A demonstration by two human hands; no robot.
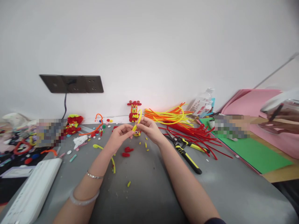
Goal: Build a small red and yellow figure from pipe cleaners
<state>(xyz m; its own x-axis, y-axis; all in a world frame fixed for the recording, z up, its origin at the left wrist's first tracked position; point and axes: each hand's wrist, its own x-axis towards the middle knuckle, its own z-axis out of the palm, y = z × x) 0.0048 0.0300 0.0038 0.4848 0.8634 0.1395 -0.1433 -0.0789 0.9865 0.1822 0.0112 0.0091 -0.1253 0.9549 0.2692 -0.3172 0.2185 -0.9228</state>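
Observation:
Over the grey table (pixel 149 193) both my hands meet on one yellow pipe cleaner (pixel 138 121). My left hand (pixel 121 133) pinches its lower end, fingers closed. My right hand (pixel 149 128) grips it just beside, and the free end curves up past the fingers. A small yellow piece (pixel 136 133) lies under the hands. Two red fuzzy bits (pixel 127 151) rest on the table just in front of them, and a bent yellow pipe cleaner (pixel 109 155) lies by my left wrist.
Black-and-yellow pliers (pixel 187 154) lie right of my right arm, beside heaps of red (pixel 198 132) and yellow-orange pipe cleaners (pixel 168 115). Red-yellow figures (pixel 134 111) stand by the wall. A white power strip (pixel 30 193) lies left. Another person's hand (pixel 277 119) holds a pen at far right, above green paper (pixel 252 152).

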